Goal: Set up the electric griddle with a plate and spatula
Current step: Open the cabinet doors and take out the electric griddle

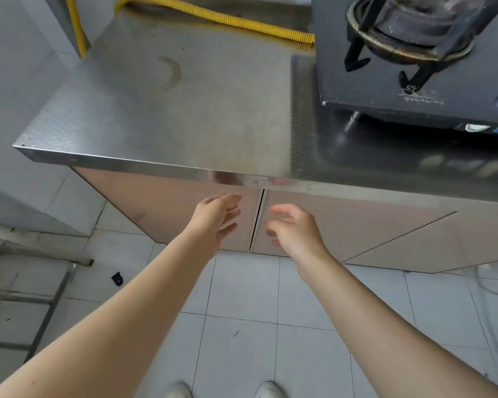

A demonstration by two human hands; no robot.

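The left door of the cabinet under the counter was closed, and the left hand reached toward its upper right corner with fingers loose and spread, holding nothing. Just right of it the seam between the two doors ran upright, and both hands stood about equally near it, one on each side. The right hand was half curled and also empty, in front of the right door. Whether any fingertip touched a door, I could not tell. No griddle, plate or spatula was in view; probably they lay behind these doors, straight ahead of the hands
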